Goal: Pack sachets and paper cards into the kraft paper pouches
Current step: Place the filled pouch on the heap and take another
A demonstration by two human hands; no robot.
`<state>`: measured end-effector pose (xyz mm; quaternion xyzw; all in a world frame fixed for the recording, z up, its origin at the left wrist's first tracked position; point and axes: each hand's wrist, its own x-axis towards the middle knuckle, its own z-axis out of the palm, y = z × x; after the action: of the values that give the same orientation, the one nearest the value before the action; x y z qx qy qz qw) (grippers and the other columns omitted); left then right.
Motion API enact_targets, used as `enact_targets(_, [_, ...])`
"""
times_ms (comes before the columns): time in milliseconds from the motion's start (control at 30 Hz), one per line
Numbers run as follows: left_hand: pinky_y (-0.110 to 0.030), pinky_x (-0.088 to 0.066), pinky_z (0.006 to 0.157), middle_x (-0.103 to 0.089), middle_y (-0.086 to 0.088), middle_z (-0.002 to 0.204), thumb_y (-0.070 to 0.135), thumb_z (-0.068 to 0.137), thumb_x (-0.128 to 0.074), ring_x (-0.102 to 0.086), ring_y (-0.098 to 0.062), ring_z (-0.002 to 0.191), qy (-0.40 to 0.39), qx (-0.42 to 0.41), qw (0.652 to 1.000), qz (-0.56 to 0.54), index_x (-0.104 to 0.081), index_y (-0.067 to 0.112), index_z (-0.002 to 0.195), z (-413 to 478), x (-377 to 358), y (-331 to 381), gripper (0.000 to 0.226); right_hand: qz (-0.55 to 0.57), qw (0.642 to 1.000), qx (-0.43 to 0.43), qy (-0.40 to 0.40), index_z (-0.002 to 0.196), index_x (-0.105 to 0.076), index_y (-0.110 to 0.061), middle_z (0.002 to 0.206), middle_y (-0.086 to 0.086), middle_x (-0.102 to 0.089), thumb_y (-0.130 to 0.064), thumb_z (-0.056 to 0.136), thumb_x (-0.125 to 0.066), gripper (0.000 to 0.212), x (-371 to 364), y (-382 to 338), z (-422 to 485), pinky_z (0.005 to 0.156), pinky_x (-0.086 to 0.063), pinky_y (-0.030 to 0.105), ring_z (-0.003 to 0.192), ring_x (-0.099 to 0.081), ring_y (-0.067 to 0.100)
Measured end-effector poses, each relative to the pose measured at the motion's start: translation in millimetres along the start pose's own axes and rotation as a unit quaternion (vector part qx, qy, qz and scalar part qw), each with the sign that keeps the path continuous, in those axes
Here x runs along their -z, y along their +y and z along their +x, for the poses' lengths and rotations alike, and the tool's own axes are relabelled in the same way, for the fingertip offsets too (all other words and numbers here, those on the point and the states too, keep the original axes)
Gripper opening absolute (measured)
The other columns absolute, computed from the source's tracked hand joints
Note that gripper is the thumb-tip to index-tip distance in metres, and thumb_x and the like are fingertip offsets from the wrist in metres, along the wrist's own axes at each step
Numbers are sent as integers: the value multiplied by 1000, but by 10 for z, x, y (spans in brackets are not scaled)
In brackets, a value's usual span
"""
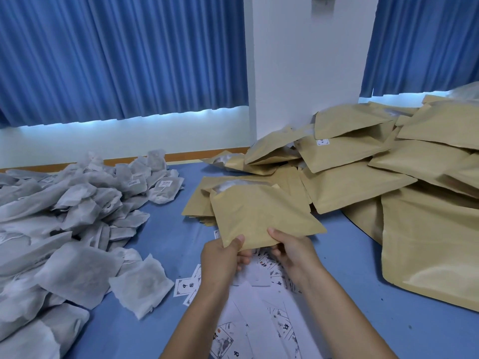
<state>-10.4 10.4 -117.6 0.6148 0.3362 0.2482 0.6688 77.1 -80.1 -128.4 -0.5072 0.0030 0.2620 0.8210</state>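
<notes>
- Blue cloth covers the table (pixel 160 237); nearest the viewer, white printed paper cards (pixel 184 286) lie scattered on it, partly overlapping, beneath both forearms.
- Left hand (pixel 223 257): pinches the near-left corner of one kraft pouch (pixel 261 216), thumb on top, fingers curled beneath.
- Right hand (pixel 293 248): grips the same pouch's near edge, thumb on top, fingers tucked under it.
- The held pouch is lifted above the cards, tilted, with its far end pointing away from the viewer; a pale patch shows at that far edge. Whether anything is inside cannot be told.
- Just beyond, and partly hidden by the held pouch, a low stack of flat pouches (pixel 199 203) rests on the cloth.
- To the left, a wide pile of grey-white sachets (pixel 72 221) runs from the near edge towards the far side; some carry small labels.
- To the right, a large heap of kraft pouches (pixel 388 164) is piled against the white wall (pixel 305 73).
- Farthest back, blue pleated curtains (pixel 116 55) hang on either side of that wall.
</notes>
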Motion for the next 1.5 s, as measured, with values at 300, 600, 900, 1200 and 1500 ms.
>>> enact_targets(300, [-11, -29, 32, -50, 6, 38, 16, 91, -60, -39, -5, 29, 18, 14, 1000, 4, -54, 7, 67, 80, 150, 34, 27, 43, 999, -30, 12, 90, -59, -2, 81, 6, -57, 6, 82, -66, 13, 259, -188, 188, 36, -31, 15, 52, -35, 10])
enact_targets(600, [-21, -39, 38, -58, -3, 45, 15, 92, -55, -46, -12, 31, 66, -15, 998, 15, -56, 4, 72, 217, 273, 25, 23, -94, 993, 10, 70, 84, -55, -2, 66, 9, -47, 5, 98, -28, 30, 391, -293, 256, 40, -37, 18, 51, -35, 14])
enact_targets(900, [-21, -52, 44, -60, -22, 116, 2, 99, -38, -69, -24, 51, 29, -71, 995, -66, -44, 3, 134, 145, 110, 225, 35, -148, 989, 15, 4, 103, -56, -1, 60, 13, -55, 3, 98, -33, 24, 357, -549, -142, 36, -28, 17, 39, -37, 10])
enact_targets(1200, [-22, -54, 46, -63, 4, 98, 4, 97, -42, -67, -27, 48, 18, -133, 984, -113, -56, 17, 108, -86, -560, 590, 22, -59, 987, 134, 58, 118, -55, -5, 57, 11, -51, 6, 97, -32, 33, 698, -1130, -312, 33, -26, 15, 31, -37, 6])
enact_targets(1500, [-20, -50, 43, -68, -9, 91, 0, 96, -40, -68, -28, 51, -59, -86, 989, -105, -59, 6, 113, -39, -1230, 456, 27, -44, 976, 157, 146, 133, -50, -7, 64, 10, -52, 2, 99, -34, 39, 1302, -1275, -226, 33, -28, 15, 30, -39, 3])
